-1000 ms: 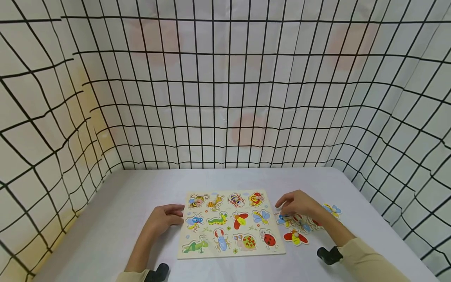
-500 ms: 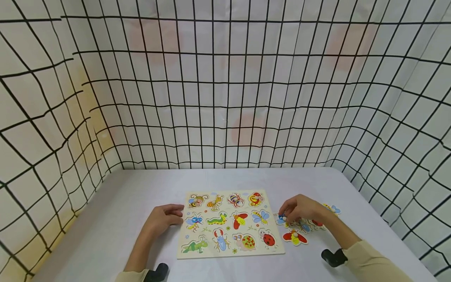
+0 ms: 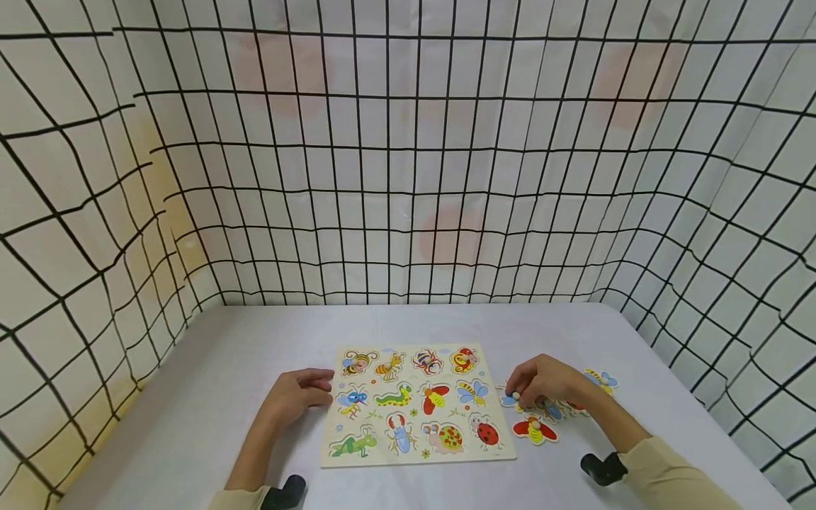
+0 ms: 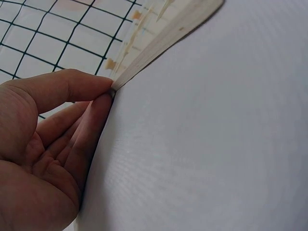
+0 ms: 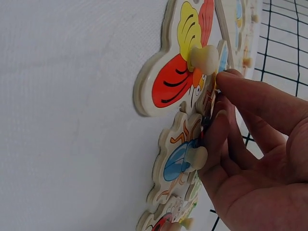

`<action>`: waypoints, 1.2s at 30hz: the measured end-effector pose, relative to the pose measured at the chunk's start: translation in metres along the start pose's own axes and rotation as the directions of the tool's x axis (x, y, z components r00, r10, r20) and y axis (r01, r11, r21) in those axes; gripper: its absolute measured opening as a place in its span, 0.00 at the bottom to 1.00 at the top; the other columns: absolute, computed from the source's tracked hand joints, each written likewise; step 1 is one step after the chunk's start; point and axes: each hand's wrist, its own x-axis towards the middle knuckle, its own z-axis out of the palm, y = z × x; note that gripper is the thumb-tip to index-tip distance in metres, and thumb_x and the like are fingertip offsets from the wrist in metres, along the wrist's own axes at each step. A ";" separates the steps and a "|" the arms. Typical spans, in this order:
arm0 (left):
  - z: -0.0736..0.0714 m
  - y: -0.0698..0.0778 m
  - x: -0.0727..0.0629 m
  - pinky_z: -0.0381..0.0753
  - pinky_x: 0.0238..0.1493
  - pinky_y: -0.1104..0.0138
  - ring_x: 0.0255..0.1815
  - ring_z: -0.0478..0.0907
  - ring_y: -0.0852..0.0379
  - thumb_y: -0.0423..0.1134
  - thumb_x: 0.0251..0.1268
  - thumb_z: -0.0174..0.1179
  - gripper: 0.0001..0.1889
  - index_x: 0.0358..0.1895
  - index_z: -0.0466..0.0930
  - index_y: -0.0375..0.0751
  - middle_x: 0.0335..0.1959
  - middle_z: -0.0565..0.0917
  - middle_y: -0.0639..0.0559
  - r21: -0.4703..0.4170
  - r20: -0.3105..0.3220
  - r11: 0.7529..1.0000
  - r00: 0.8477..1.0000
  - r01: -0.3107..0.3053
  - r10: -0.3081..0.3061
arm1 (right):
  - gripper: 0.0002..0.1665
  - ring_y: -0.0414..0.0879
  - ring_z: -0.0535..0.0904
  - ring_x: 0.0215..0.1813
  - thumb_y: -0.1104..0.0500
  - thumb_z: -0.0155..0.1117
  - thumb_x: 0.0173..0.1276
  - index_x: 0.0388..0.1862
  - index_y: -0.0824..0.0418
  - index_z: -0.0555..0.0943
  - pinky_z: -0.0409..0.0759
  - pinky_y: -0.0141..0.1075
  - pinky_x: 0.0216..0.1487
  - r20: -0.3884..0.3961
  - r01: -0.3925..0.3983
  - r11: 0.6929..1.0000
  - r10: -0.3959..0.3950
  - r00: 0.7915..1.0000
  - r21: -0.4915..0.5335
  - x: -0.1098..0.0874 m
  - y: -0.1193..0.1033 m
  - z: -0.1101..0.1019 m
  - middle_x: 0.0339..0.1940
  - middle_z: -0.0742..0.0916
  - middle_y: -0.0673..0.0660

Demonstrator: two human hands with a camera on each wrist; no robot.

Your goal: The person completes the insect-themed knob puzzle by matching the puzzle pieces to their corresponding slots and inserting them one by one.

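Observation:
A wooden insect puzzle board (image 3: 408,418) lies flat on the table, with knobbed pieces seated along its far row. My left hand (image 3: 295,398) is at the board's left edge; in the left wrist view, thumb and index finger (image 4: 105,103) pinch its edge. My right hand (image 3: 548,379) is over a pile of loose pieces right of the board. Its thumb and finger pinch a blue-winged puzzle piece (image 3: 509,401) near its knob. In the right wrist view the fingers (image 5: 262,98) hide most of that piece. Beside them lies a red-and-yellow butterfly piece (image 5: 168,82).
A blue beetle piece (image 5: 175,163) and a ladybird piece (image 5: 161,222) lie in the pile. Another winged piece (image 3: 601,380) sits at its far right. White walls behind a black grid (image 3: 414,191) enclose the table (image 3: 268,326) at the back and sides.
My right hand has come down toward me onto the near-left part of the pile, and its fingers have closed on a piece. My left hand stays at the board's edge.

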 end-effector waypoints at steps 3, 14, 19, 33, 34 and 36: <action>0.000 0.000 0.000 0.75 0.44 0.62 0.38 0.79 0.54 0.32 0.55 0.71 0.23 0.57 0.85 0.42 0.37 0.86 0.52 -0.005 -0.001 1.000 1.000 0.001 -0.001 | 0.12 0.47 0.77 0.35 0.65 0.75 0.52 0.38 0.59 0.89 0.79 0.36 0.35 -0.010 -0.002 1.000 0.002 1.000 0.007 0.000 0.002 0.001 0.29 0.85 0.53; 0.001 -0.001 0.002 0.76 0.44 0.63 0.37 0.79 0.54 0.31 0.55 0.71 0.23 0.57 0.85 0.42 0.37 0.87 0.53 0.000 -0.004 1.000 1.000 -0.003 0.003 | 0.10 0.48 0.77 0.33 0.65 0.74 0.53 0.36 0.59 0.89 0.79 0.37 0.36 -0.047 -0.028 0.999 0.029 0.998 0.021 0.000 0.002 0.005 0.29 0.85 0.54; 0.001 -0.002 0.002 0.75 0.44 0.63 0.38 0.79 0.54 0.32 0.55 0.71 0.23 0.58 0.85 0.43 0.37 0.87 0.52 0.003 -0.003 1.000 1.000 0.003 -0.003 | 0.09 0.47 0.77 0.33 0.64 0.74 0.54 0.36 0.59 0.89 0.78 0.37 0.36 -0.048 -0.017 1.000 0.018 0.999 0.024 -0.001 0.004 0.005 0.28 0.85 0.53; 0.002 -0.002 0.002 0.76 0.42 0.64 0.37 0.79 0.54 0.31 0.55 0.71 0.23 0.57 0.85 0.41 0.36 0.87 0.52 -0.007 -0.007 1.000 1.000 -0.010 0.010 | 0.10 0.48 0.77 0.34 0.65 0.74 0.54 0.37 0.61 0.89 0.78 0.38 0.36 -0.081 -0.083 0.996 0.085 0.993 0.034 -0.003 -0.001 0.007 0.34 0.88 0.54; 0.002 -0.002 0.002 0.76 0.42 0.64 0.37 0.79 0.54 0.31 0.55 0.71 0.23 0.57 0.85 0.41 0.36 0.87 0.52 -0.006 -0.007 1.000 1.000 -0.011 0.011 | 0.10 0.48 0.77 0.34 0.65 0.74 0.54 0.37 0.61 0.89 0.78 0.38 0.36 -0.082 -0.086 0.996 0.088 0.993 0.035 -0.003 -0.001 0.007 0.34 0.88 0.54; 0.002 -0.002 0.002 0.76 0.42 0.64 0.37 0.79 0.54 0.31 0.55 0.71 0.23 0.57 0.85 0.41 0.36 0.87 0.52 -0.004 -0.007 1.000 1.000 -0.013 0.013 | 0.10 0.48 0.78 0.34 0.65 0.74 0.54 0.37 0.61 0.89 0.79 0.39 0.37 -0.083 -0.087 0.996 0.090 0.993 0.034 -0.003 -0.001 0.007 0.35 0.88 0.54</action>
